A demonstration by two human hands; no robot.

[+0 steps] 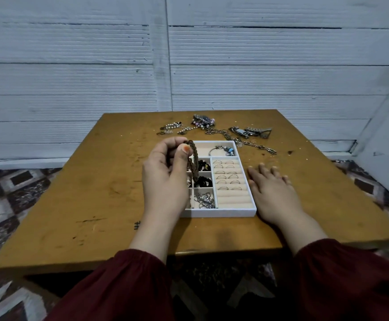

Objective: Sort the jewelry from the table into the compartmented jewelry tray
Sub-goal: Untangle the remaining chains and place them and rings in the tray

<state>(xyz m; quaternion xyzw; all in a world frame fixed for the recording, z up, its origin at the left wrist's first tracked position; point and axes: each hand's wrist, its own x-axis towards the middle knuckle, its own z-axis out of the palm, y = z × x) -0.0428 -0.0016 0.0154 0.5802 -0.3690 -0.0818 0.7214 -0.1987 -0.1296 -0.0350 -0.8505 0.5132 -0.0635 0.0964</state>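
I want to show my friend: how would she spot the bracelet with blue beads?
Find the white tray on the wooden table. In its far compartment lies the bracelet. It is a silver hoop with blue beads, unlike the black beads and rings nearby.

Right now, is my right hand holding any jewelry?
No, the right hand lies flat on the table beside the tray, holding nothing.

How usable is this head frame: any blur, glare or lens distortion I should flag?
Head view: dim, even light, no glare on the table; wide-angle bowing bends the lines of the wall; fingertips of the right hand look slightly smeared, while the left hand and its braided bracelet read sharp; the loose jewelry at the far edge is too small to itemise.
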